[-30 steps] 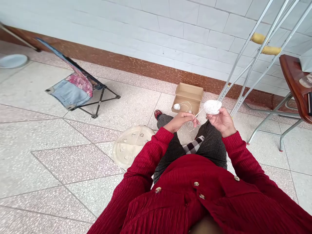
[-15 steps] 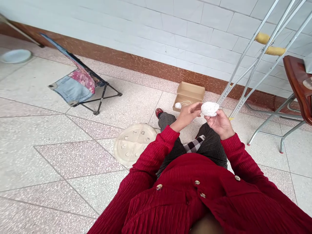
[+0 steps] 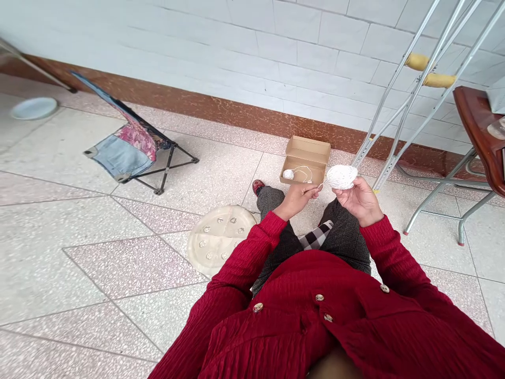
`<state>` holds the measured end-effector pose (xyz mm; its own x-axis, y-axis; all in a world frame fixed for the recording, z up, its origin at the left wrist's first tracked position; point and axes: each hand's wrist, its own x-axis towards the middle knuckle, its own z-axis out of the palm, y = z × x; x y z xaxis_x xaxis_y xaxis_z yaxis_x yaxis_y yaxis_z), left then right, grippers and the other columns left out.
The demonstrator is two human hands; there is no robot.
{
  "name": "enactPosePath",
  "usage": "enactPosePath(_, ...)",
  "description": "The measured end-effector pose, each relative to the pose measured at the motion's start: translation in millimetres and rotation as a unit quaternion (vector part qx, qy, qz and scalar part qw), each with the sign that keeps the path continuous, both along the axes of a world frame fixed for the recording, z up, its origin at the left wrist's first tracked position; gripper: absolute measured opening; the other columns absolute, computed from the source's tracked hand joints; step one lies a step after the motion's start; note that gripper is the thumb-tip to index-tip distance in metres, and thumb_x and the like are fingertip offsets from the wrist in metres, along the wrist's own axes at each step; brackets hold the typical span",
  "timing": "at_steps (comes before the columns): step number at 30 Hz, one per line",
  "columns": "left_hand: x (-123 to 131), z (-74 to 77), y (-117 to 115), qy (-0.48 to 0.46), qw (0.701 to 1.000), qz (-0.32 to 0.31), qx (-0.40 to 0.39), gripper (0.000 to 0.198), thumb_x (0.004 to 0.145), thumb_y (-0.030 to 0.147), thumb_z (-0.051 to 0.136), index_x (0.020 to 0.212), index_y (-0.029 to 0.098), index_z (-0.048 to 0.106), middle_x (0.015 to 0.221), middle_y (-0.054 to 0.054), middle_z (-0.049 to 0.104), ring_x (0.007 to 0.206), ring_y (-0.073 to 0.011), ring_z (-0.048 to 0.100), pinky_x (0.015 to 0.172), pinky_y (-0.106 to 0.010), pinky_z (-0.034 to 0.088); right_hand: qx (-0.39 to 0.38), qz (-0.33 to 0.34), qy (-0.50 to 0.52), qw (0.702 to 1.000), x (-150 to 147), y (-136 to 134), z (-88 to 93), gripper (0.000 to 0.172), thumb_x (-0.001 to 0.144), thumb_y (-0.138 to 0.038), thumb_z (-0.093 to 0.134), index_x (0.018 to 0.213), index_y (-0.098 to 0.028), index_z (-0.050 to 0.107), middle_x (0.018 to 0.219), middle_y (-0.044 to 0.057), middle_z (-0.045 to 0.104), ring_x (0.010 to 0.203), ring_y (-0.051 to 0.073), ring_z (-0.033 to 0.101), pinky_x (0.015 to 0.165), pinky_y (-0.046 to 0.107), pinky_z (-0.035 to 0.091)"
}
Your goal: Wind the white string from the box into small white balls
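Observation:
A white ball of yarn point(image 3: 342, 177) rests in my right hand point(image 3: 360, 203), the fingers and thumb holding it from below and the right side. My left hand point(image 3: 296, 199) is pinched on a white yarn strand point(image 3: 322, 185) just left of the ball. Beyond my hands, an open cardboard box point(image 3: 308, 151) sits on the floor near the wall. Inside it lie a smaller white yarn ball point(image 3: 288, 174) and a loose curving length of yarn. Part of the box's front is behind my left fingers.
A folding chair point(image 3: 126, 150) with a cloth seat stands at the left. Beside my leg is a round pale disc point(image 3: 216, 237) with holes. Metal crutches point(image 3: 410, 100) lean on the wall, next to a brown seat with metal legs point(image 3: 479, 126). A pale basin point(image 3: 34, 108) lies far left.
My left hand has moved down and left, away from the yarn ball, and a strand now shows between them. The right hand still holds the ball.

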<state>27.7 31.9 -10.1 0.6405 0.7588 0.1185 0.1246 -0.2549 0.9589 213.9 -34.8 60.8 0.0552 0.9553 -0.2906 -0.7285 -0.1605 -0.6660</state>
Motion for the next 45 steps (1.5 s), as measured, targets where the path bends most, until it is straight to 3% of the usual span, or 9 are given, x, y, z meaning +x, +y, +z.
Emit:
enactPosePath(5, -21.9, -24.8, 18.2, 0.123, 0.987, -0.027, 0.096, 0.03, 0.095, 0.034, 0.05, 0.079, 0.017, 0.07, 0.078, -0.003, 0.07, 0.08, -0.0176, 0.066, 0.079, -0.028, 0.05, 0.004, -0.014, -0.008, 1.0, 4.5, 3.1, 10.8, 0.029, 0.07, -0.021, 0.066, 0.098, -0.026, 0.062, 0.092, -0.001, 0.072, 0.073, 0.015, 0.063, 0.053, 0.024, 0.054)
enactPosePath(9, -23.6, -19.1, 36.5, 0.132, 0.98, 0.061, 0.138, 0.024, 0.09, 0.025, 0.058, 0.108, 0.018, 0.071, 0.111, -0.009, 0.072, 0.104, -0.0228, 0.066, 0.092, -0.034, 0.05, -0.001, 0.006, 0.008, 1.0, -3.0, 2.5, 5.6, 0.032, 0.067, -0.018, 0.068, 0.098, -0.025, 0.062, 0.09, -0.001, 0.073, 0.071, 0.015, 0.063, 0.053, 0.023, 0.054)
enactPosePath(12, -8.8, 0.4, 35.2, 0.028, 0.995, 0.074, 0.065, 0.04, 0.087, 0.025, 0.061, 0.127, 0.016, 0.063, 0.124, -0.012, 0.068, 0.108, -0.0235, 0.065, 0.086, -0.035, 0.054, -0.019, 0.037, 0.01, 0.999, -9.4, 3.0, 0.3, 0.032, 0.068, -0.02, 0.067, 0.099, -0.024, 0.063, 0.085, -0.001, 0.072, 0.064, 0.014, 0.061, 0.05, 0.024, 0.053)
enactPosePath(15, 10.9, 18.3, 22.4, -0.108, 0.991, 0.005, -0.073, 0.05, 0.087, 0.035, 0.064, 0.134, 0.017, 0.057, 0.127, -0.013, 0.066, 0.1, -0.022, 0.067, 0.076, -0.032, 0.057, -0.029, 0.051, -0.003, 0.998, -11.4, 4.6, -1.5, 0.032, 0.069, -0.02, 0.067, 0.1, -0.023, 0.062, 0.083, -0.001, 0.072, 0.061, 0.013, 0.061, 0.05, 0.023, 0.053)
enactPosePath(18, 24.9, 24.0, 11.2, -0.165, 0.976, -0.009, -0.145, 0.05, 0.086, 0.045, 0.066, 0.126, 0.016, 0.063, 0.119, -0.012, 0.07, 0.097, -0.0206, 0.068, 0.077, -0.032, 0.058, -0.031, 0.051, -0.019, 0.998, -11.0, 5.1, -0.4, 0.032, 0.069, -0.019, 0.068, 0.1, -0.022, 0.063, 0.08, -0.001, 0.071, 0.061, 0.013, 0.062, 0.051, 0.023, 0.054)
enactPosePath(23, 26.9, 10.7, 7.4, -0.123, 0.978, 0.018, -0.17, 0.036, 0.087, 0.047, 0.063, 0.086, 0.012, 0.071, 0.08, -0.006, 0.073, 0.068, -0.014, 0.065, 0.067, -0.029, 0.057, -0.01, 0.051, -0.058, 0.997, -8.6, 1.9, 1.2, 0.034, 0.07, -0.019, 0.07, 0.104, -0.023, 0.063, 0.083, -0.001, 0.072, 0.062, 0.013, 0.064, 0.056, 0.024, 0.057)
enactPosePath(30, 8.7, 1.3, -9.5, 0.004, 0.996, -0.065, -0.067, 0.04, 0.095, 0.04, 0.049, 0.067, 0.015, 0.063, 0.063, -0.001, 0.062, 0.058, -0.0103, 0.056, 0.061, -0.023, 0.046, 0.006, -0.002, -0.136, 0.991, 2.6, 10.8, -9.3, 0.038, 0.066, -0.017, 0.077, 0.102, -0.024, 0.064, 0.082, -0.003, 0.072, 0.062, 0.012, 0.067, 0.055, 0.022, 0.057)
enactPosePath(38, -11.7, 14.8, -22.2, 0.137, 0.983, -0.11, 0.059, 0.039, 0.095, 0.031, 0.046, 0.062, 0.015, 0.06, 0.059, 0.0, 0.061, 0.056, -0.011, 0.052, 0.059, -0.023, 0.037, 0.014, -0.044, -0.269, 0.962, 4.7, 30.2, -46.3, 0.039, 0.061, -0.022, 0.079, 0.098, -0.023, 0.067, 0.082, -0.005, 0.069, 0.054, 0.007, 0.062, 0.048, 0.019, 0.05)
enactPosePath(45, -24.2, 34.0, -6.5, 0.249, 0.932, -0.052, 0.259, 0.027, 0.095, 0.025, 0.05, 0.08, 0.016, 0.07, 0.073, -0.005, 0.068, 0.064, -0.0151, 0.056, 0.06, -0.025, 0.031, -0.008, 0.07, -0.393, 0.917, -13.0, 22.2, -87.3, 0.046, 0.056, -0.018, 0.079, 0.1, -0.021, 0.064, 0.076, -0.005, 0.06, 0.055, 0.009, 0.056, 0.045, 0.02, 0.041)
